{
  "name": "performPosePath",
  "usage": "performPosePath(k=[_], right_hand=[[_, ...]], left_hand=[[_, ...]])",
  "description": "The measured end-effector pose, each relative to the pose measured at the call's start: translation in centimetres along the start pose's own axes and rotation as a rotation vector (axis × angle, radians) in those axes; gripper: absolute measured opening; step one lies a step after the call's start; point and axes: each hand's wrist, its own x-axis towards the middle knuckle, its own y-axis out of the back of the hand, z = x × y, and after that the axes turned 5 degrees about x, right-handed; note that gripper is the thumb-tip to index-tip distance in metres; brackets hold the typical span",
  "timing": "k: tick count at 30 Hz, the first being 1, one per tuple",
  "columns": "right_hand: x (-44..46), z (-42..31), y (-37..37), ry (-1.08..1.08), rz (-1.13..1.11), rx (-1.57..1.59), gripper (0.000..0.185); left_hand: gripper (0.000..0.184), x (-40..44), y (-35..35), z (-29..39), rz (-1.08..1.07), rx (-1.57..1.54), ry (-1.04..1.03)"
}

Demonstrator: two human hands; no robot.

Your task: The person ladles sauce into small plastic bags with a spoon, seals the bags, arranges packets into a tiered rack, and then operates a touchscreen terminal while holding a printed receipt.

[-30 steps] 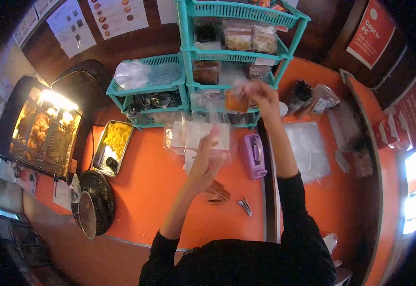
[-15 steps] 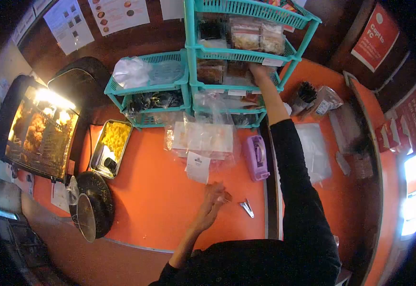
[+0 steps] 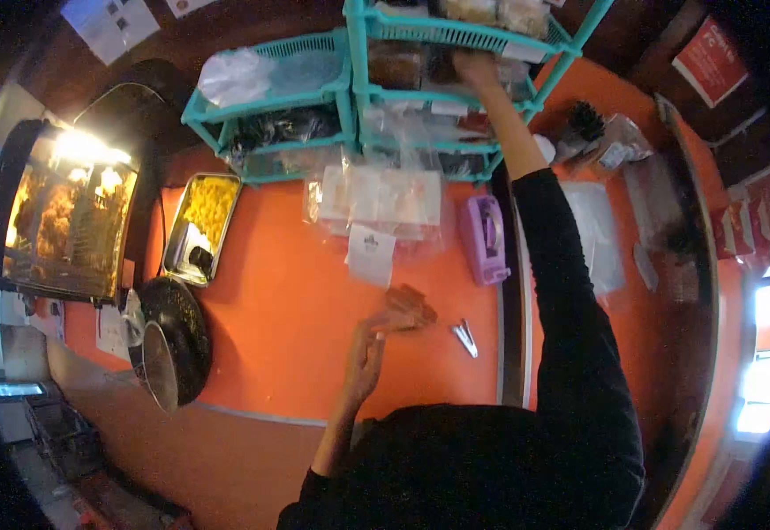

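Observation:
My left hand (image 3: 365, 358) is over the orange counter, fingers closed at the near edge of a small clear packet (image 3: 410, 309) with brown contents. The packet is slightly blurred. My right hand (image 3: 478, 69) reaches into a middle tier of the teal basket rack (image 3: 456, 97), among packets of dark brown stuff (image 3: 396, 66). Its fingertips are hidden in the basket, so what they touch does not show. A stapler-like metal tool (image 3: 465, 338) lies right of the small packet. Behind it, a white printed slip (image 3: 370, 253) hangs from a clear plastic bag (image 3: 381, 199) holding white packages.
A purple tape dispenser (image 3: 486, 238) stands by the counter's right edge. On the left are a metal tray of yellow food (image 3: 208, 216), a dark pan (image 3: 182, 344) and a lit glass food warmer (image 3: 63, 216). Clear plastic sheets (image 3: 592, 234) lie at right.
The view has tilted down, so the scene sits higher. My left hand has shifted left against the counter, and the brown packet shows more fully. My right hand stays in the rack.

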Motion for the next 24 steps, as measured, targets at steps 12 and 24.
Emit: performPosePath(k=[12,24], right_hand=[[-31.8,-15.2,8.7,-0.294,-0.335,0.416,0.020],[-39.7,-14.9,9.4,-0.337,-0.270,0.312,0.016]], left_hand=[[0.027,-0.6,0.6,-4.4,0.117,0.167,0.090],[0.032,5.2,-0.4,4.5,-0.031,0.095,-0.401]])
